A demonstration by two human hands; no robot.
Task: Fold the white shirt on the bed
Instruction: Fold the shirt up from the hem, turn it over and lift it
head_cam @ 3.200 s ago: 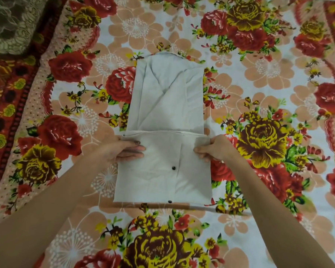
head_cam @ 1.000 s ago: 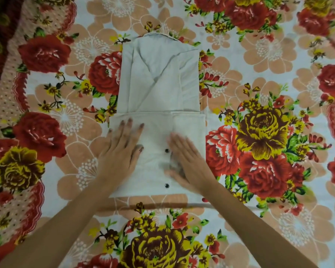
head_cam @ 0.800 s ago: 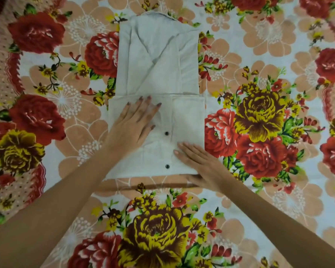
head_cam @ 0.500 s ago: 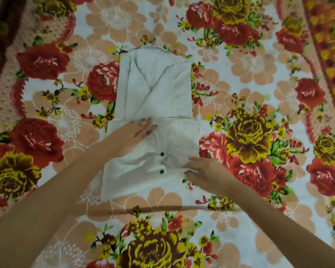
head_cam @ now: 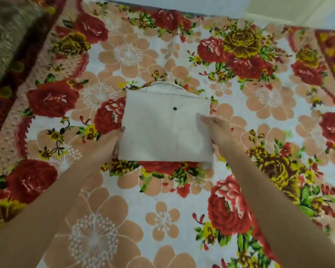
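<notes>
White shirt point(head_cam: 165, 130) is lying folded mid-bedsheet point(head_cam: 162, 202), long axis running left-right between hands. Left hand point(head_cam: 112, 142) is gripping its left edge, right hand point(head_cam: 216, 130) pinching the right edge; both equally near.

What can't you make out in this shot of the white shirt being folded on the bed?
Head view only.
Left hand: fingers under the white shirt's edge; only the thumb shows.
Right hand: motion-blurred, so its hold is unclear.
What lies inside the fold: covered by the shirt's top layer.
Grey thing, top left: blurred and cut by the frame edge.
</notes>
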